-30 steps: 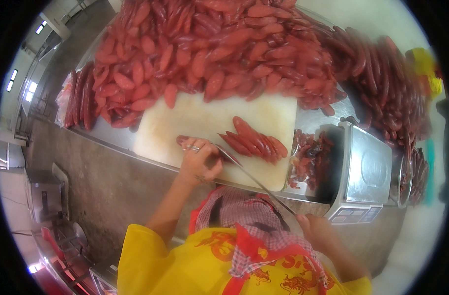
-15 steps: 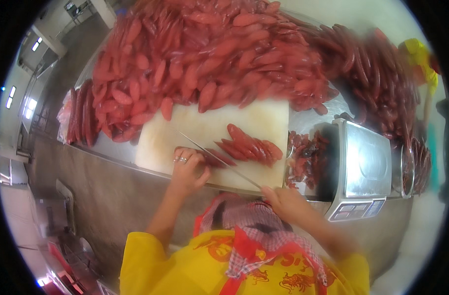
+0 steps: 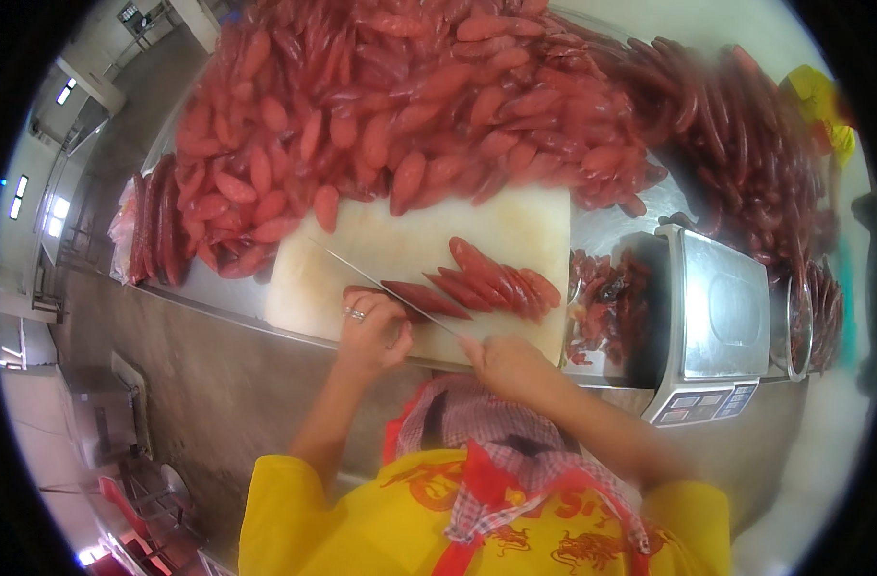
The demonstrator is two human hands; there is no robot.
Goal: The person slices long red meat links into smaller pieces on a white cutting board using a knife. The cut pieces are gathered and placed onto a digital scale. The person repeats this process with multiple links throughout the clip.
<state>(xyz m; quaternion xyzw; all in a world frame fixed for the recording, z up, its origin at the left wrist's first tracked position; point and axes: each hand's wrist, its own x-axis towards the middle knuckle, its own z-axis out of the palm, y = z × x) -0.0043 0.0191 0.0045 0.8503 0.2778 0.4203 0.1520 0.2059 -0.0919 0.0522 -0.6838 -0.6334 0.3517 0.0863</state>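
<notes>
On the white cutting board (image 3: pixel 347 245), my left hand (image 3: pixel 369 338) has its fingers curled over a dark red sausage (image 3: pixel 361 290) near the board's front edge. My right hand (image 3: pixel 513 365) grips a long thin knife (image 3: pixel 338 257) by its handle, which the fingers mostly hide. The blade slants across the sausage, right beside my left fingers, its tip toward the far left. Just right of the blade lies a long slanted sausage slice (image 3: pixel 429 299). Beyond it, several overlapping slices (image 3: pixel 501 280) form a row on the board.
A large heap of sausage slices (image 3: pixel 410 106) borders the board's far side. Whole sausages (image 3: pixel 712 144) lie at the far right, others (image 3: pixel 157 226) at the left. Right of the board are dark trimmings (image 3: pixel 606 307), then a scale (image 3: pixel 724 307). Another person's yellow sleeve (image 3: pixel 817 96) shows far right.
My right hand has moved left and slightly away from me, carrying the knife's tip toward the far left. The slice right of the blade shows more fully. My left hand stays nearly in place.
</notes>
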